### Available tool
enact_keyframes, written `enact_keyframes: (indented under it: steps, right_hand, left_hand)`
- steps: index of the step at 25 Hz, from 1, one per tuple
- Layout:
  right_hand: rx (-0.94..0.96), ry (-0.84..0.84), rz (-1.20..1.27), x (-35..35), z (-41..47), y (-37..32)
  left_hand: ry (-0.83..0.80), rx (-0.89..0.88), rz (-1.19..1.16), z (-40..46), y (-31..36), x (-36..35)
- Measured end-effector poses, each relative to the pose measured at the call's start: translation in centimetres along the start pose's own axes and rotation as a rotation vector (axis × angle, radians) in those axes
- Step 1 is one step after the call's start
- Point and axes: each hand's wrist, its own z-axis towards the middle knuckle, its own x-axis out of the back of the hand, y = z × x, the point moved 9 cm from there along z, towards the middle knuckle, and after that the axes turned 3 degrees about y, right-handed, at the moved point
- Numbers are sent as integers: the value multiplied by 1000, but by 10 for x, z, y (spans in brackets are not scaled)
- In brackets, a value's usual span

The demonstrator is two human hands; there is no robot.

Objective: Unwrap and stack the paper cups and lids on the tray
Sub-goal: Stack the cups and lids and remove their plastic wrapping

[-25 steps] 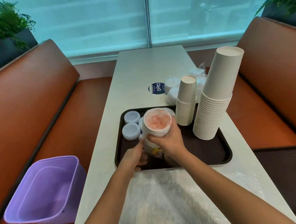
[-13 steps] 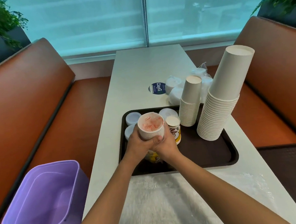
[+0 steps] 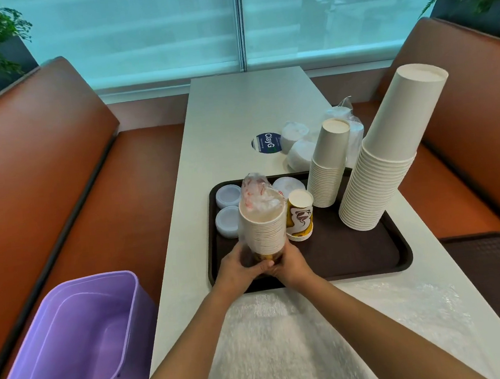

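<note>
Both hands, left hand [image 3: 240, 266] and right hand [image 3: 289, 263], clasp the wrapped cup stack [image 3: 263, 224] low, at the tray [image 3: 372, 266]'s near edge. We judge: steady the base, peel the plastic wrap [image 3: 256, 193] upward.

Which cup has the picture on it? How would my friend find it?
Start at the dark brown tray on the white table. Just right of the stack of cups that both hands hold stands a short stack of cups. It is the only stack fully showing a yellow and white print with a brown swirl; the taller stacks right of it are plain white.
</note>
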Motion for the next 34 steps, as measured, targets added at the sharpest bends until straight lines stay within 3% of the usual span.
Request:
enact_keyframes:
  steps: [3, 7, 10, 13, 17, 19, 23, 27, 29, 34]
  right_hand:
    - [124, 55, -26, 3, -16, -21]
    - [317, 288, -66, 25, -32, -74]
    - [260, 201, 11, 17, -7, -82]
    - [163, 169, 73, 9, -2, -47]
    - [57, 1, -56, -5, -13, -4]
    - [125, 9, -24, -2, -18, -17]
    - [280, 192, 54, 18, -19, -64]
    - [182, 208, 91, 9, -9, -57]
    - [140, 223, 108, 7, -11, -42]
    - [42, 117, 29, -2, -9, -11]
  left_hand:
    - [-60, -66, -96, 1, 20, 15]
    - [31, -281, -319, 0, 92, 37]
    - [44, -241, -328, 3, 97, 20]
    - [112, -142, -216, 4, 54, 9]
    - [29, 25, -112, 0, -5, -1]
    - [7, 54, -41, 0, -13, 1]
    - [-17, 42, -38, -1, -8, -2]
    - [-73, 25, 113, -5, -2, -7]
    - [-145, 23, 36, -6, 3, -4]
    - [-13, -156, -206, -3, 56, 15]
